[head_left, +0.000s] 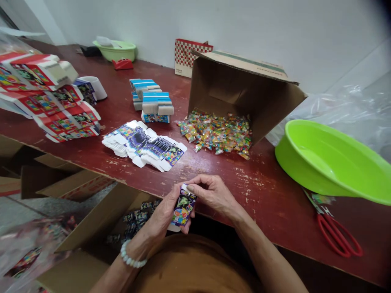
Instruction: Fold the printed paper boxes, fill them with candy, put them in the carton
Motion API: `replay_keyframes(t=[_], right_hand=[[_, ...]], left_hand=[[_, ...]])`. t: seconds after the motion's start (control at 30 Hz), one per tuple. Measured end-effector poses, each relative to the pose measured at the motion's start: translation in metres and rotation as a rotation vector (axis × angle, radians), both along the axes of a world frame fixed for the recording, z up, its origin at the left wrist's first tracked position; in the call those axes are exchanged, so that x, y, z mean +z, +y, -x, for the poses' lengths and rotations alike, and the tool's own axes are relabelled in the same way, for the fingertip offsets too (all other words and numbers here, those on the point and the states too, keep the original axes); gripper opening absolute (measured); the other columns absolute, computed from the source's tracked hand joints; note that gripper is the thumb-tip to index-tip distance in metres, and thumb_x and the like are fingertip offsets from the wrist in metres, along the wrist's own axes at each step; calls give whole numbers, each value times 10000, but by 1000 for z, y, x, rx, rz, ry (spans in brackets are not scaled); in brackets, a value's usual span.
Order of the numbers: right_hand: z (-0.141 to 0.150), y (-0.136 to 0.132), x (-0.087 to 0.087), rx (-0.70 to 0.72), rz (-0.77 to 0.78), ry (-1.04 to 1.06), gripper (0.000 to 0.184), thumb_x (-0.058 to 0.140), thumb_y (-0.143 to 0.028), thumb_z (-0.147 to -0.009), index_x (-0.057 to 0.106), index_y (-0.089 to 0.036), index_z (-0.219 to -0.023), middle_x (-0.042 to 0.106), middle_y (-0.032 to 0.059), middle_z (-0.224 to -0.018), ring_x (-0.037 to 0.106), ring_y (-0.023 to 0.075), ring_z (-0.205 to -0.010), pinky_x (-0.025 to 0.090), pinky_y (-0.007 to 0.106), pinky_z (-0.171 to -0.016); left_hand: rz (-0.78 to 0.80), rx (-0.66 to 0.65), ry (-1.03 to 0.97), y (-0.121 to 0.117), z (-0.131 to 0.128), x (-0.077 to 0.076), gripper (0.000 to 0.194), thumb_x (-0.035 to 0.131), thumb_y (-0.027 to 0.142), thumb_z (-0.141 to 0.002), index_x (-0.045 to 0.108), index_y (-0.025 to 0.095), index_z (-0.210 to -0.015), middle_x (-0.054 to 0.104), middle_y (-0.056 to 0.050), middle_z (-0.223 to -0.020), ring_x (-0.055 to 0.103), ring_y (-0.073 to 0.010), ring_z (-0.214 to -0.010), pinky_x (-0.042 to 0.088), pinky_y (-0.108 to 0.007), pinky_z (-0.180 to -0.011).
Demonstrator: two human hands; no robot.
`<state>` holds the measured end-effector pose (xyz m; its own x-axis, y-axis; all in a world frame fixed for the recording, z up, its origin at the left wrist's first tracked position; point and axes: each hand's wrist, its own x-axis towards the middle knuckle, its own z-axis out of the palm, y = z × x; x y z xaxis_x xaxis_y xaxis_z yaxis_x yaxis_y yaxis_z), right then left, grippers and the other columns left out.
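Note:
Over the table's front edge, a small purple candy box (184, 209) is held upright between both hands. My left hand (166, 207) wraps its left side, with fingertips showing behind the lower right. My right hand (210, 191) pinches the top white flap between thumb and index finger. A white flap sticks out at the bottom of the box. Just beyond lies a fanned stack of flat purple cartons (143, 144). Wrapped candies (218, 130) spill from a tipped cardboard box (244, 87) farther back.
Bundled red cartons (64, 97) stand at left, blue-and-white card stacks (154, 101) mid-table. A green basin (332, 158) and red-handled scissors (339, 236) are at right. Below the table edge, an open carton (88, 215) holds small dark packets (137, 217). A paper bag (186, 57) leans on the wall.

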<state>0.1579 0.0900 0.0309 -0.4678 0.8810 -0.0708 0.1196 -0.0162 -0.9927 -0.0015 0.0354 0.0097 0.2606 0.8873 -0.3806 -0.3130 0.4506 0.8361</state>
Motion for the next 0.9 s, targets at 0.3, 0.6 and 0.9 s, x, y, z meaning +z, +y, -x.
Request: replay_keyframes(t=[0.3, 0.6, 0.9], right_hand=[[0, 0, 0, 32, -30, -56, 216, 658, -332, -857, 753, -144, -906, 746, 43, -796, 647, 142, -662, 495, 248, -626], [3, -9, -11, 66, -215, -30, 167, 617, -311, -912, 724, -189, -871, 738, 47, -914, 656, 150, -745, 501, 269, -711], [8, -25, -29, -42, -399, -173, 187, 560, -245, -945, 722, -225, -1038, 741, 56, -1048, 651, 183, -969, 470, 333, -915]], left_hand=[[-32, -79, 14, 2, 7, -8, 660, 428, 741, -857, 658, 134, -735, 663, -58, -598, 576, -119, -355, 389, -205, -362], [-21, -57, 63, 2, 10, -13, 696, 454, 755, -834, 734, 125, -934, 661, -59, -570, 577, -134, -350, 387, -206, -356], [65, 194, -54, -6, -10, -7, 740, 572, 628, -855, 383, 290, -1486, 672, 6, -674, 575, -139, -364, 437, -228, -378]])
